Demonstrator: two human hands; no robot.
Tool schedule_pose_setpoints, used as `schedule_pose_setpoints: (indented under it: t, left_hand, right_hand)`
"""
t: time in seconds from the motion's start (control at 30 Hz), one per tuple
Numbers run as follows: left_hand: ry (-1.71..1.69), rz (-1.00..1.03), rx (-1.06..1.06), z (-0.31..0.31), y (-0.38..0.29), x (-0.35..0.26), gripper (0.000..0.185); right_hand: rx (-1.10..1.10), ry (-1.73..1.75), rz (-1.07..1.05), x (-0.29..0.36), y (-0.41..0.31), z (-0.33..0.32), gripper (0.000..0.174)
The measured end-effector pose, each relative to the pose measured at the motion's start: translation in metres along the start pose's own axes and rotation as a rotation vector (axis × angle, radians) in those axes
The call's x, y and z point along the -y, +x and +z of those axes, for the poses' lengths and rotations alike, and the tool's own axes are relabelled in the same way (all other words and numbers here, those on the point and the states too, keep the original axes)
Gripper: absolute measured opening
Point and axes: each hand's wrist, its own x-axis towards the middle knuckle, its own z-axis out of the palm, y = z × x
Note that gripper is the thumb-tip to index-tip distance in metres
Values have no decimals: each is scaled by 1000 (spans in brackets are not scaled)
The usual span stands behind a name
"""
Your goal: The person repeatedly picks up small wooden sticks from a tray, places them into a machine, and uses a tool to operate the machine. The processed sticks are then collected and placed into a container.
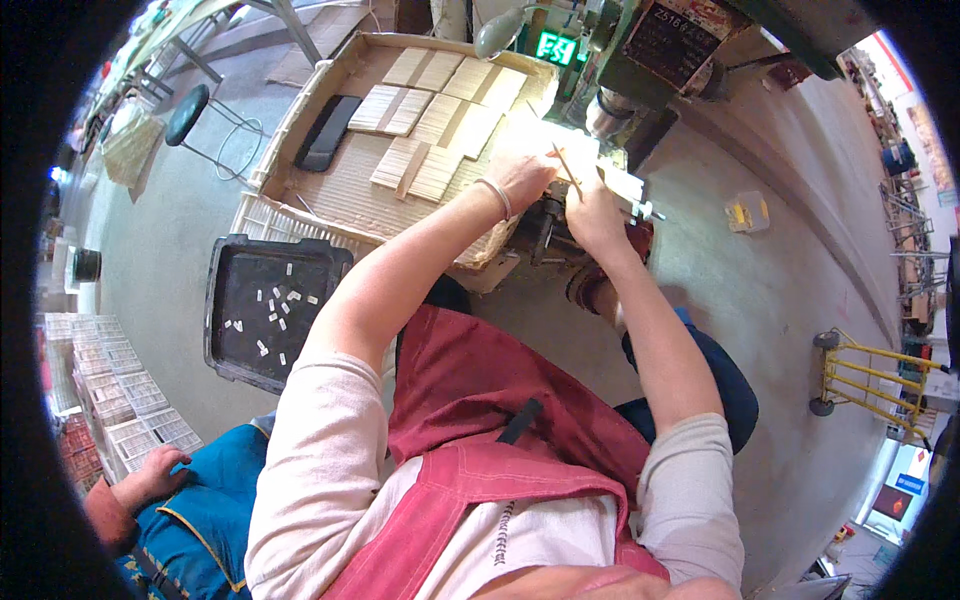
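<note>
Both my hands are at the small table of a drill press, under its metal drill chuck [609, 112]. My right hand [596, 214] has a thin brown stick [567, 166] between its fingers, slanting up to the left. Close by on the left, my left hand [519, 178] has its fingertips bunched near the stick's upper part. Strong lamp glare washes out the work surface, so what those left fingers touch is hidden. Beside my left forearm, a cardboard-lined tray [341, 193] holds several flat stacks of thin pale wooden strips [416, 169].
A black case [328, 133] lies in the tray. A lamp [500, 34] hangs above it. Below left, a black plastic tray [217, 315] contains small white pieces. Another person's hand [156, 476] rests at lower left. A stool [187, 116] and a yellow trolley [874, 375] stand on the floor.
</note>
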Motion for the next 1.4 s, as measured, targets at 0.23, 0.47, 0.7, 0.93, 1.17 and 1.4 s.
schedule_pose_setpoints:
  t: [0.23,0.47,0.7,0.93,1.17,1.4]
  left_hand:
    - [-23,-116,-75,-13,-8,3,18]
    - [-1060,-922,-352,-2,-16,54,21]
    - [-1366,-1089,-299,-31,-1,30,20]
    - [-1640,-1138,-352,-27,12,30,34]
    - [-1258,-830,-540,-35,-19,33,11]
    - [-1030,-426,-389,-151,-73,-45,16]
  right_hand:
    - [11,-18,40,-9,18,24,39]
    - [-5,17,-112,-12,16,28,30]
    - [-121,1,-317,-35,25,46,32]
    - [-71,18,-203,-41,31,49,37]
    - [-208,203,-184,-6,-4,6,45]
    - [269,458,-342,45,-31,-86,47]
